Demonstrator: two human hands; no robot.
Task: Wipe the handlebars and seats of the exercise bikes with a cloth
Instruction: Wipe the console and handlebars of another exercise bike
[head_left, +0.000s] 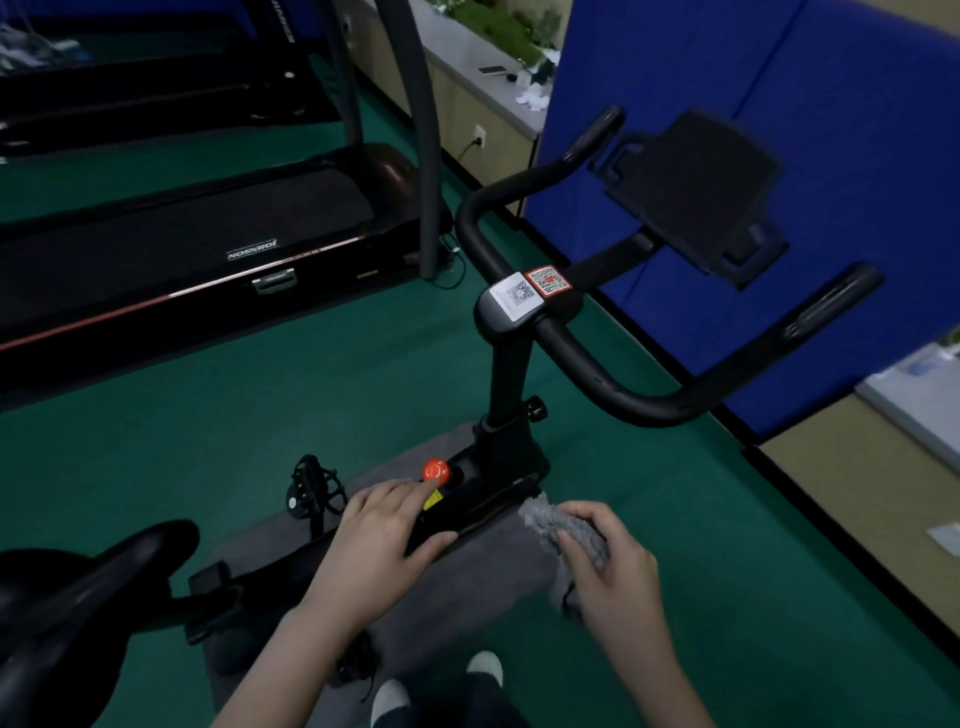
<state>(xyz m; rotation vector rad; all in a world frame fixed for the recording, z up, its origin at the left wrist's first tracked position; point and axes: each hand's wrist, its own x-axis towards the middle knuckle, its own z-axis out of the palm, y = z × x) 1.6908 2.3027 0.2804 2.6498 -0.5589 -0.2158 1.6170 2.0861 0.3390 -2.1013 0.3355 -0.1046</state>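
Green carpet (363, 374) covers the room I am looking into, with a blue partition (779, 78) on the right and a black treadmill (182, 249) on the left. Between them a bike (511, 374) stands on a grey mat (493, 566). Its handlebars (618, 389) rise ahead of me and its seat (78, 587) sits at the lower left, both well apart from the cloth (540, 519). The grey cloth is bunched in my right hand (608, 566), whose fingers (592, 512) curl round it and grip it over the mat, just right of the bike's frame (467, 499). My left hand (374, 535) lies flat on that frame, fingers straight and holding nothing, their tips next to a red knob (435, 470).
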